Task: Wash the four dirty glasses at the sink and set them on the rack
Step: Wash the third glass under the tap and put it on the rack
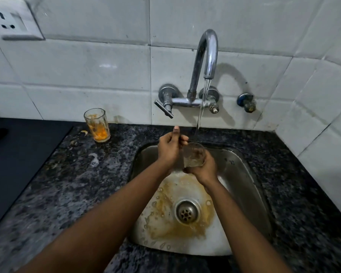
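Over the steel sink [246, 174], my right hand [205, 170] grips a clear glass [194, 154] from below, tilted with its mouth toward the tap. My left hand [169, 148] is at the glass's rim with its fingers curled against it and the thumb sticking up. A thin stream of water [202, 107] runs from the tap [208, 56] down to the rim. A second glass [97, 125], smeared with orange residue, stands upright on the granite counter [67, 184] left of the sink. No rack is in view.
Orange-stained water pools around the drain [187, 210]. The tap's lever handle [163, 109] juts out at the wall. A black surface [18, 154] lies at far left, a wall socket [14, 20] above it. A patch of foam [94, 159] and crumbs lie on the counter.
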